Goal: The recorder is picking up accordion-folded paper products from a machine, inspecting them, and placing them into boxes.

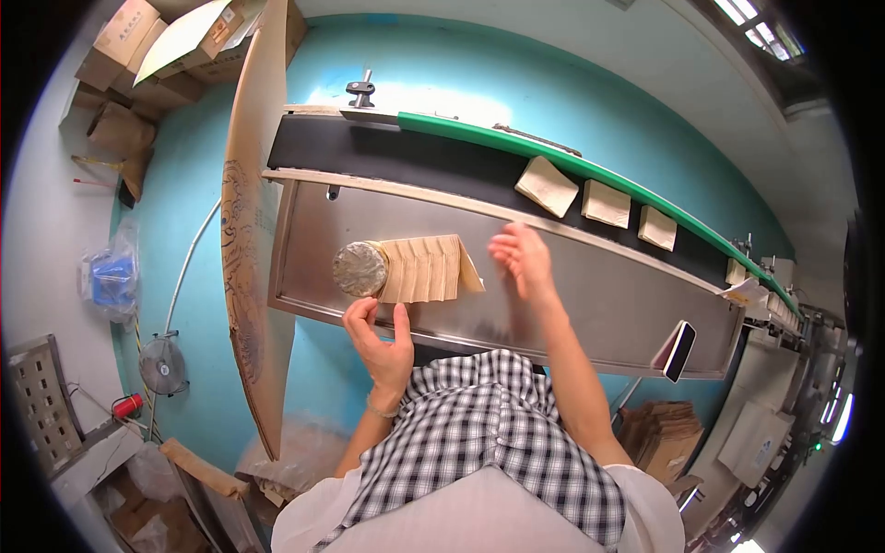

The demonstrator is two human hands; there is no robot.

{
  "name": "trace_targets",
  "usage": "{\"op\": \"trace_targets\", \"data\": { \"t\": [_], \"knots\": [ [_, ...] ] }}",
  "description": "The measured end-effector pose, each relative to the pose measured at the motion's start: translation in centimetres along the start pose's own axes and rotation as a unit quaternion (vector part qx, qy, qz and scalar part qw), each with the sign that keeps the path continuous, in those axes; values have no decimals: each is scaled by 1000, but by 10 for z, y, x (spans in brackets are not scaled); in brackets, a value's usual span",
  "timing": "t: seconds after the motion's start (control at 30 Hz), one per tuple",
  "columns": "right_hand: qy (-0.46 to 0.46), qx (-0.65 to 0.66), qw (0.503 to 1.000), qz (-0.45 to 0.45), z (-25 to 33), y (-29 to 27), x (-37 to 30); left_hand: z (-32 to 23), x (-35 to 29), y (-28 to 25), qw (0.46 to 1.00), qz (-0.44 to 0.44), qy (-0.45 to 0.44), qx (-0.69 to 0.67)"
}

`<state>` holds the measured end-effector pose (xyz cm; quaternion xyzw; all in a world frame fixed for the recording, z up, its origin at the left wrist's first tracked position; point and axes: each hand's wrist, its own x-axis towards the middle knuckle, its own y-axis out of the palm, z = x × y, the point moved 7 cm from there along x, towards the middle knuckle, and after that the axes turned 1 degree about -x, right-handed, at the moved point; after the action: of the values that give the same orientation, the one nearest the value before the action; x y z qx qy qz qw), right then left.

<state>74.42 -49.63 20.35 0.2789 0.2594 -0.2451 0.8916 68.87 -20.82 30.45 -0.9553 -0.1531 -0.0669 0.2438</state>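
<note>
My row of cream packets (422, 269) sits on the left half of the steel tabletop (590, 295), standing close together, the rightmost tilted. A round mottled block (359, 268) closes its left end. My left hand (380, 348), thumb and fingers parted, is at its near-left corner; I can't tell if it touches. My right hand (526, 264), loosely curled and empty, is off its right end. Past the far edge, a black belt (415, 155) carries more packets (607, 204); cardboard (253, 230) walls the left edge; a phone (680, 352) stands by the near-right corner.
</note>
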Motion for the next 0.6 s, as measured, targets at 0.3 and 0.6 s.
{"op": "trace_targets", "data": {
  "t": [0.3, 0.6],
  "knots": [
    [-238, -423, 869, 92, -26, 60, -38, 5, -2, 53, 980, 133, -140, -53],
    [51, -335, 930, 139, -19, 13, -41, -29, 30, 99, 971, 212, -1, 106]
  ]
}}
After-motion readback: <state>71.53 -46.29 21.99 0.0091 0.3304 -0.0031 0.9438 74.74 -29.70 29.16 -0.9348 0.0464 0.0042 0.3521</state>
